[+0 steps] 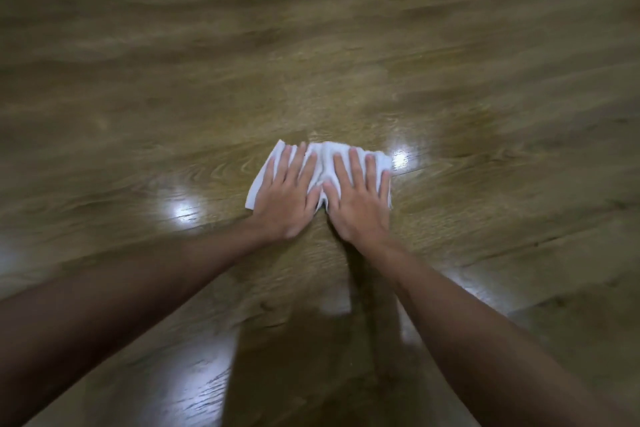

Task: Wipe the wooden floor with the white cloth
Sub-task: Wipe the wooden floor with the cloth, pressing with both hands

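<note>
A white cloth point(323, 156) lies flat on the wooden floor point(311, 45) near the middle of the head view. My left hand point(285, 196) presses on its left half, palm down with fingers spread. My right hand point(360, 199) presses on its right half the same way, thumbs almost touching. Both arms stretch forward from the bottom corners. The cloth's middle bunches into a small ridge between my hands. Much of the cloth is hidden under my palms.
Glossy brown planks fill the whole view, with bright light reflections point(400, 159) right of the cloth and another reflection point(181, 211) to its left. My shadow darkens the floor below my hands. The far floor is blurred.
</note>
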